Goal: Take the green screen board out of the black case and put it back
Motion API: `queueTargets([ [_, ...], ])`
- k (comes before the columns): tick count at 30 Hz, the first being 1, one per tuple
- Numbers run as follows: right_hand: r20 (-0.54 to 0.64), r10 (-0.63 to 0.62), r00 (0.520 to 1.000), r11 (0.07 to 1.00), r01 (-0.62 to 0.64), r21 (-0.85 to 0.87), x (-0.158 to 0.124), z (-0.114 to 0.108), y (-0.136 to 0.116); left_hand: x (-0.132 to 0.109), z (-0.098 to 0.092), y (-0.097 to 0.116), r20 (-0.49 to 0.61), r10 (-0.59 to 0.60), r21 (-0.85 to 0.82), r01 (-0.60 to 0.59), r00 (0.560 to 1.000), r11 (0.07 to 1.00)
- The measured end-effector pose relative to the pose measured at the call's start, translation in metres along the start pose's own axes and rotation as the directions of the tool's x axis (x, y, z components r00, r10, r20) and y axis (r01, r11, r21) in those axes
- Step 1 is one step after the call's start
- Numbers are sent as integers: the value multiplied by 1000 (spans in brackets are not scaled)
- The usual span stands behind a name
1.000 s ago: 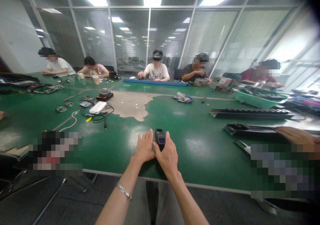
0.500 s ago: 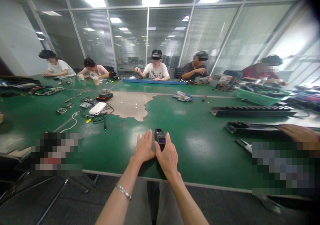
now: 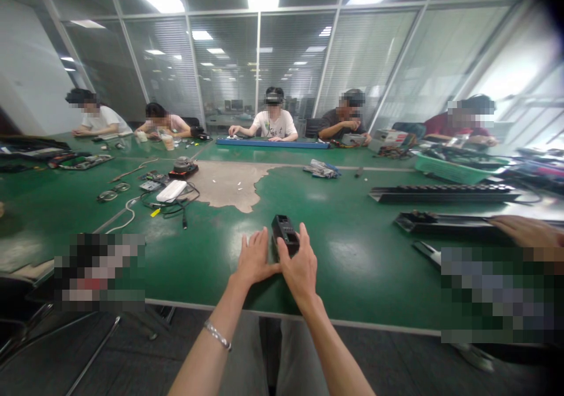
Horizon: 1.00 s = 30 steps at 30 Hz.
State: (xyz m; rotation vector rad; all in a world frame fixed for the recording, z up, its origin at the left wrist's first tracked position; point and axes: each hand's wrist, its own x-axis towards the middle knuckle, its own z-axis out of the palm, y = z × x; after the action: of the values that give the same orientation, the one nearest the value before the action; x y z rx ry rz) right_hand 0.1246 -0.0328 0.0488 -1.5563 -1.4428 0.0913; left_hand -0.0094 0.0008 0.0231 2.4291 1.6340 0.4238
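Observation:
A small black box-shaped device (image 3: 284,230) with recesses or ports on its upper face stands on the green table (image 3: 348,302) in front of me. My right hand (image 3: 301,264) holds its near end, thumb on the left side and fingers along the right. My left hand (image 3: 254,259) rests on the tabletop just left of the device, fingers stretched out. Its thumb reaches across toward my right hand, close to the device's near end. The underside and near end of the device are hidden. I cannot make out its exact kind.
Left of centre lie a white adapter-like box (image 3: 171,191), cables and glasses (image 3: 113,191). Gloves (image 3: 321,168) lie farther back. Black metal channels (image 3: 445,194) and a green basket (image 3: 458,170) stand right. Another person's hand (image 3: 524,230) is at the right edge; several people sit opposite.
The device has shifted slightly away from me and turned, showing its upper face differently. My right hand has moved with it, a little forward and right. My left hand has barely moved.

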Motion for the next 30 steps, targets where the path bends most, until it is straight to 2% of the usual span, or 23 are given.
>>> queueTargets([
  [2, -51, 9, 999, 1000, -8, 27, 7, -9, 3, 0, -1, 1, -7, -3, -4, 3, 1000, 1000],
  [5, -86, 31, 996, 999, -34, -30, 13, -19, 18, -1, -2, 1, -18, -10, -7, 10, 1000, 1000],
  [12, -54, 72, 996, 992, -77, -99, 6, -24, 58, -2, -4, 2, -23, 1, -1, -1, 1000, 1000],
  [19, -3, 59, 998, 992, -59, -109, -1, -18, 65, -1, -2, 3, -37, 6, 21, -6, 999, 1000],
  [30, 14, 32, 999, 986, -29, -165, -4, -12, 75, -1, -2, 4, -30, 8, 36, -7, 1000, 999],
])
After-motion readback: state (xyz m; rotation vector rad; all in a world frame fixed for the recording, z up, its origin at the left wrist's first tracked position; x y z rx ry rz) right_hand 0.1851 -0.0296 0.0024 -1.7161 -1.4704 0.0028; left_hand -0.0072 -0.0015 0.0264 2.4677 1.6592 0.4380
